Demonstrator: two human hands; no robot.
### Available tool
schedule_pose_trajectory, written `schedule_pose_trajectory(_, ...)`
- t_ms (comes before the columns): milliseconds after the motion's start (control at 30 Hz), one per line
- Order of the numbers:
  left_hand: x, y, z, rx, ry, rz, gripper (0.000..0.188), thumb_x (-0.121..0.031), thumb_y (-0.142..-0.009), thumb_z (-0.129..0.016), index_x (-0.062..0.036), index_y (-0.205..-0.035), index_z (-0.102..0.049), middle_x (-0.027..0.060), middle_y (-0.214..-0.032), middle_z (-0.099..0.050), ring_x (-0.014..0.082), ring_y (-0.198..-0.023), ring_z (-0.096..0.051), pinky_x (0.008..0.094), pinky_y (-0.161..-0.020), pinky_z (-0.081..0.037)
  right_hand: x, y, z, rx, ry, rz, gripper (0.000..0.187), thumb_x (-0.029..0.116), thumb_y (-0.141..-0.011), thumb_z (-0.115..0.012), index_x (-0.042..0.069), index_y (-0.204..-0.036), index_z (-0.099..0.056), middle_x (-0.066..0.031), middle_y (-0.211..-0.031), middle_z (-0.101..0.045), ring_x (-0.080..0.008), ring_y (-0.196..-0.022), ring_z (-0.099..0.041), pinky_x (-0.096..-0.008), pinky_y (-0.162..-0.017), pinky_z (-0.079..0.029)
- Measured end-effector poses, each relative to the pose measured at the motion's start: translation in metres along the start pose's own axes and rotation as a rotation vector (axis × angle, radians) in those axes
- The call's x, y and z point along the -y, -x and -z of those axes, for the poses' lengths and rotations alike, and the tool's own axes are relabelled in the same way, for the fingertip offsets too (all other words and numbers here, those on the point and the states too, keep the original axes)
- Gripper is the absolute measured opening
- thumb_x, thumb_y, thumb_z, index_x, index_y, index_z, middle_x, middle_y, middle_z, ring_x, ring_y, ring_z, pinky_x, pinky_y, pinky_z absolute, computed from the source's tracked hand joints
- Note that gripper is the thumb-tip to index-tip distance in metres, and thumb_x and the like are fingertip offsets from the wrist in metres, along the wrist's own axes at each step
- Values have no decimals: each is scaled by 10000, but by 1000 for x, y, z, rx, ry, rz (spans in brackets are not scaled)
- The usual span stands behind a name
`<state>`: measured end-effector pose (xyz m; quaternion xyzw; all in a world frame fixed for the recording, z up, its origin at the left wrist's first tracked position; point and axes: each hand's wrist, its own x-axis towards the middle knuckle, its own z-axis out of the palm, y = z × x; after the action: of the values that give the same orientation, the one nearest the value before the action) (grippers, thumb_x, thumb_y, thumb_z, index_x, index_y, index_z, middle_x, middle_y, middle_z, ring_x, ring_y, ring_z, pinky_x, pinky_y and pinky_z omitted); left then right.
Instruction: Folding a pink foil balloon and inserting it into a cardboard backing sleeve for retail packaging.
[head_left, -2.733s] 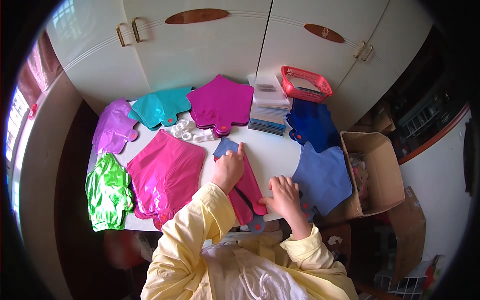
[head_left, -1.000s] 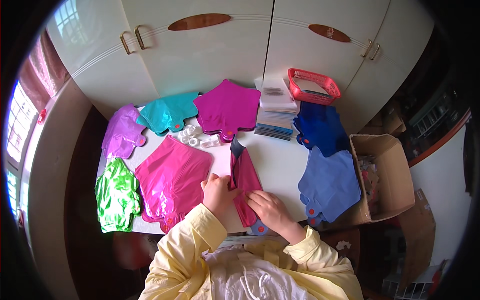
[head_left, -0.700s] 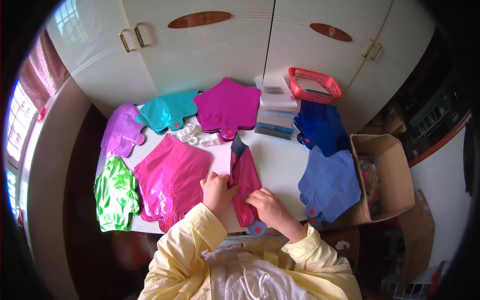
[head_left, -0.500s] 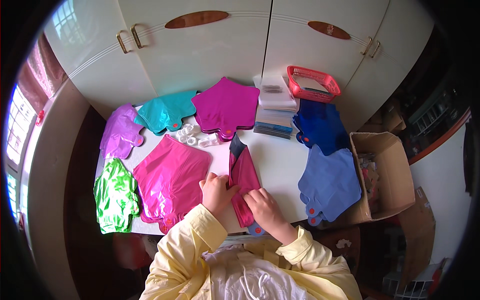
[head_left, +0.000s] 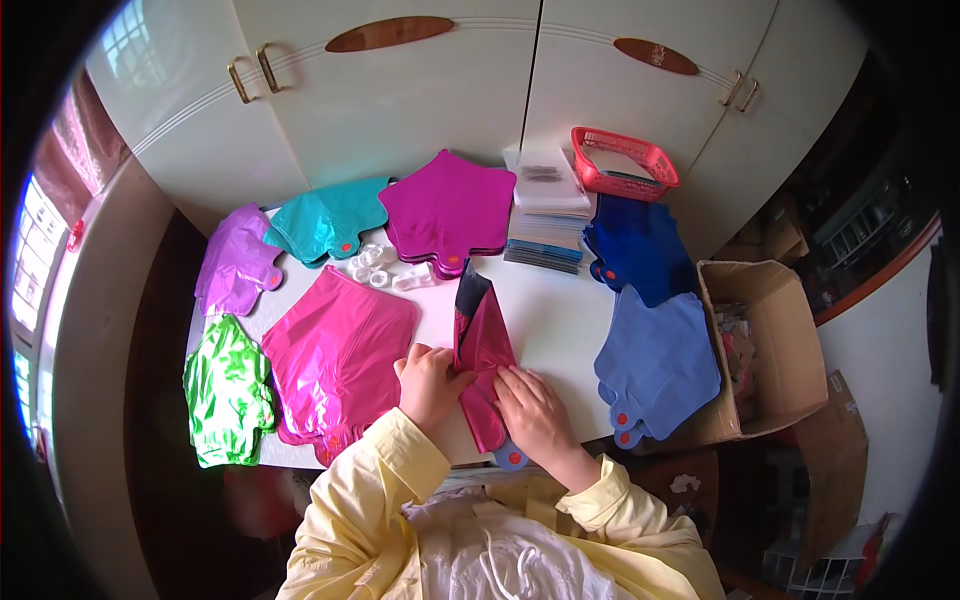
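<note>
A folded bundle of flat foil balloons [head_left: 482, 345] lies in front of me, pink outside, with a dark blue tip at its far end and a light blue tab [head_left: 511, 457] at its near end. My left hand [head_left: 428, 385] has its fingers curled and its thumb at the bundle's left edge. Over the bundle's right side, my right hand [head_left: 533, 410] rests with its fingers lying flat and close together. To the left of the bundle is a stack of pink star-shaped foil balloons [head_left: 342, 355].
Purple [head_left: 240, 258], teal [head_left: 330, 220], green [head_left: 228, 390], magenta [head_left: 450, 205], dark blue [head_left: 645, 250] and light blue [head_left: 658, 362] balloon stacks ring the white table [head_left: 560, 320]. White rolls [head_left: 372, 262], packets [head_left: 545, 225] and a red basket [head_left: 668, 165] stand behind. A cardboard box [head_left: 790, 350] is at right.
My right hand has slid slightly up along the bundle, and its fingers have flattened from a curl. The left hand stays nearly in place. The whole view has shifted a little.
</note>
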<state>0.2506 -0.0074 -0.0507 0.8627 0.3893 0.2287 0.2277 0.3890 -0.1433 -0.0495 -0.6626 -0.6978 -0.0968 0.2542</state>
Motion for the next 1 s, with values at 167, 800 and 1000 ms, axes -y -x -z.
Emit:
schedule_pose_trajectory(167, -6, 0, 7, 28, -52, -2, 282, -331, -683, -776, -93, -714, -627, 7, -765, -636, 238, -900, -541, 406, -753, -339, 0, 0, 0, -6, 8, -18, 314, 155, -854, -627, -13, -1119, -610, -161, -1179, -604, -286, -1145, -549, -401, -997, -434)
schedule_pose_trajectory(800, -1, 1, 0, 13, 19, -20, 280, -297, -698, -764, -80, -668, -592, 28, -706, -615, 242, -848, -548, 408, -722, -344, 2, -4, 3, 7, -125, -72, 299, 124, -830, -643, -8, -1098, -620, -130, -1132, -612, -276, -1094, -564, -384, -967, -449)
schedule_pose_trajectory(1000, -3, 1, 3, 29, 11, -11, 258, -285, -704, -755, -78, -695, -603, 36, -719, -623, 249, -852, -553, 414, -718, -352, 7, -6, -2, -11, -227, -120, 359, 199, -815, -683, -12, -1094, -601, -144, -1123, -599, -294, -1096, -556, -394, -978, -441)
